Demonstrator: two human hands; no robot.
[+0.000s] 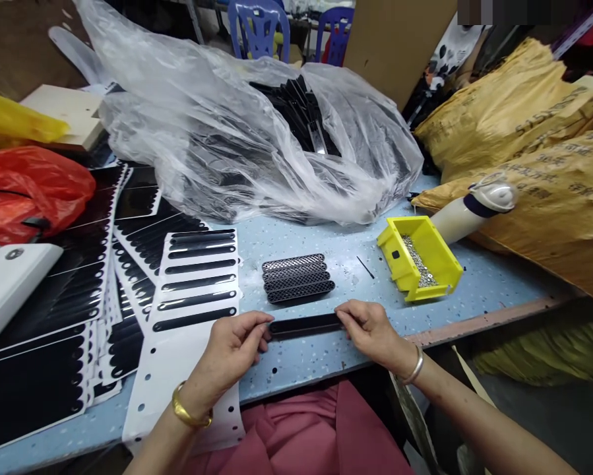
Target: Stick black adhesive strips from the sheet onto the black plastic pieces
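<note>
A long black strip with rounded ends (pixel 305 324) is stretched level between my two hands, just above the front of the table. My left hand (pixel 234 340) pinches its left end between thumb and fingers. At the other end, my right hand (pixel 368 330) has thumb and forefinger closed on the strip. Behind it lie several black perforated strips (pixel 299 278), side by side in a small group. To the left, a white backing sheet (pixel 177 363) carries several glossy black adhesive strips (pixel 197 284), and my left forearm crosses its lower part.
A yellow bin (pixel 398 264) of small metal pieces stands right of centre, beside a white bottle (pixel 469 211). Clear plastic sheeting (pixel 217 138) with black parts covers the back. Stacked black sheets (pixel 33 369), a red bag (pixel 39 188) and a white device (pixel 16 284) fill the left.
</note>
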